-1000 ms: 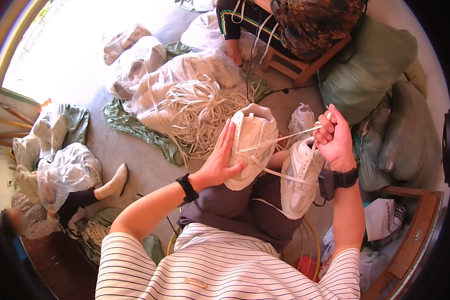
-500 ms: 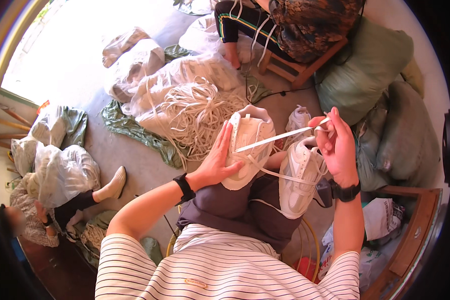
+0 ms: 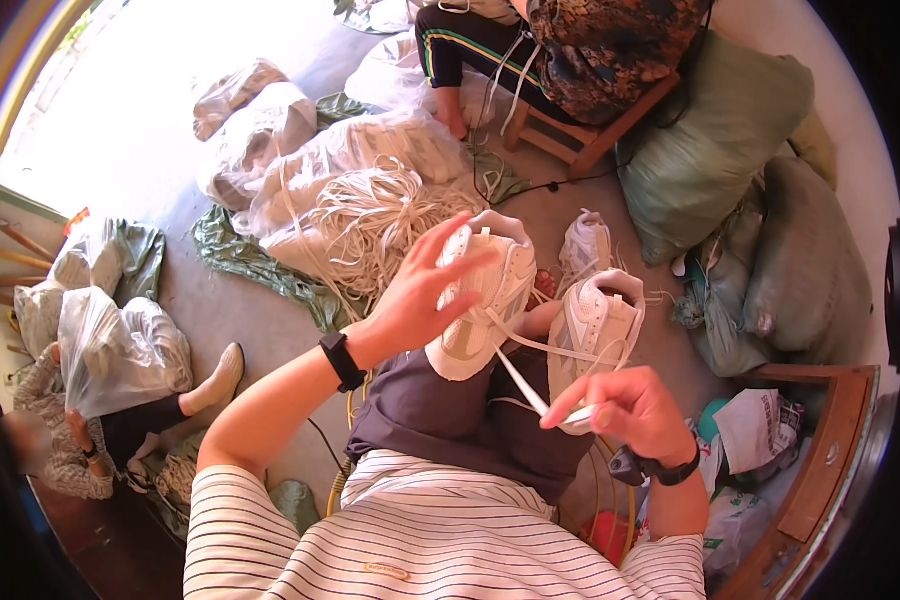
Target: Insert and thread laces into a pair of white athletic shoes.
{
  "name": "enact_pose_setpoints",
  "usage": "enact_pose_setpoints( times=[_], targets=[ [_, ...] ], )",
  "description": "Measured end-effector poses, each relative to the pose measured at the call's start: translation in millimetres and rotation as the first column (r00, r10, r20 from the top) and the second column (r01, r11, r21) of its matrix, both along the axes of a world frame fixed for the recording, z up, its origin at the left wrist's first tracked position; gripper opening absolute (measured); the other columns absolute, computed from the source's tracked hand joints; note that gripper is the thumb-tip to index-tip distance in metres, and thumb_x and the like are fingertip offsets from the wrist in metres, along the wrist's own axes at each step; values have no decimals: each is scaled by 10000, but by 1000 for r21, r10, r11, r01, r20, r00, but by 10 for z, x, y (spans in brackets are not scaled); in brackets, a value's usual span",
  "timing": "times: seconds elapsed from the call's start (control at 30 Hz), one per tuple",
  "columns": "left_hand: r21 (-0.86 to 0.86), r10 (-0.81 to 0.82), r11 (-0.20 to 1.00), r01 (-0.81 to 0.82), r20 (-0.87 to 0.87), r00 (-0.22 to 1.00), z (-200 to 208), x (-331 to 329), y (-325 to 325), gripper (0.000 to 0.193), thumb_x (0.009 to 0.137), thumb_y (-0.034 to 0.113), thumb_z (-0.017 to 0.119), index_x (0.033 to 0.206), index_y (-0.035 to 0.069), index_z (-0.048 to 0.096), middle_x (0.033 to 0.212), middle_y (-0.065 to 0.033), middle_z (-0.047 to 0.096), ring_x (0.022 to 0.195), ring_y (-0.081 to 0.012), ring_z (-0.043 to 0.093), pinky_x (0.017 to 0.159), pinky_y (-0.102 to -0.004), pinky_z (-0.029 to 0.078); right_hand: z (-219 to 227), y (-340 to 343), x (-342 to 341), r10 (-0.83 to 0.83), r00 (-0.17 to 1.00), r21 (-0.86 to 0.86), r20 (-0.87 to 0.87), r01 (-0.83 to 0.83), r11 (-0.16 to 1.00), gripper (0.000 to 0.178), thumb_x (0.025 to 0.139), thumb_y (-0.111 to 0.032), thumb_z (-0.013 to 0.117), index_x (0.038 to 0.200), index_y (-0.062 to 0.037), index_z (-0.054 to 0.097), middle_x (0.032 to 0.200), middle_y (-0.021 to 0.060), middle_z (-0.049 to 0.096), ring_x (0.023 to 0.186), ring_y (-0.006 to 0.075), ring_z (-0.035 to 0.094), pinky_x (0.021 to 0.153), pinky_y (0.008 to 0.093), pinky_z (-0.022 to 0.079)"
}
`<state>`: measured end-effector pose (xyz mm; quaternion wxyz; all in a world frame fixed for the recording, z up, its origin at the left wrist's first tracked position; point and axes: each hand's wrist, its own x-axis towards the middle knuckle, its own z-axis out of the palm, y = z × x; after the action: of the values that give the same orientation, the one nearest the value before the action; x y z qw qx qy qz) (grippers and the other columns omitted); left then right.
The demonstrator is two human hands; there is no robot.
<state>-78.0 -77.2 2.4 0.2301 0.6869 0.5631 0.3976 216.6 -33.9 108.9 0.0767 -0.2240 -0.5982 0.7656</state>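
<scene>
A white sneaker (image 3: 505,275) sits on my left thigh, its toe toward me. My left hand (image 3: 410,295) lies along its left side, fingers spread and partly over the upper. From the shoe's lower eyelets a flat white shoelace (image 3: 520,378) runs taut down to my right hand (image 3: 630,408), which pinches it. A second white sneaker (image 3: 600,325) rests on my right leg, partly behind the right hand. A loose loop of lace crosses between the two shoes. Another sneaker (image 3: 584,248) lies just beyond them.
Ahead on the floor is a heap of pale laces (image 3: 380,215) on plastic bags. Green sacks (image 3: 715,150) are piled at the right, above a wooden frame (image 3: 830,470). One person sits on a wooden stool (image 3: 580,140) at the far side, another person (image 3: 65,430) at the left.
My right hand has come down toward me from beside the far end of the shoes, drawing the lace with it. My left hand's fingers have lifted and spread over the shoe.
</scene>
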Motion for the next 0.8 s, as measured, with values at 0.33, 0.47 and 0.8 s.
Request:
enact_pose_setpoints(
  times=[0.33, 0.47, 0.8],
  targets=[
    [-36, -361, 925, 379, -394, 845, 105, 307, 106, 113, 786, 132, 724, 855, 62, 669, 1454, -145, 411, 1440, -357, 225, 1154, -479, 272, 5, -163, 38, 51, 997, -37, 53, -49, 998, 371, 958, -333, 600, 716, -66, 510, 1094, 142, 688, 614, 27, 368, 553, 211, 328],
    [-54, -414, 908, 415, -260, 872, 180, 337, 107, 111, 800, 85, 670, 865, 39, 594, 1229, -146, 572, 1356, -365, 362, 1118, -454, 328, -36, -150, 139, 24, 997, -25, 69, -22, 999, 376, 964, -338, 592, 722, -64, 505, 1082, 147, 687, 621, 24, 366, 559, 208, 325],
    [-136, -408, 909, 395, -92, 908, 321, 518, 47, 171, 801, 80, 647, 964, 43, 612, 917, -80, 629, 950, -262, 586, 902, -393, 438, -95, -97, 237, 6, 997, -48, 73, -3, 999, 365, 964, -335, 590, 729, -71, 502, 1079, 143, 689, 598, 20, 341, 542, 202, 317]
  ],
)
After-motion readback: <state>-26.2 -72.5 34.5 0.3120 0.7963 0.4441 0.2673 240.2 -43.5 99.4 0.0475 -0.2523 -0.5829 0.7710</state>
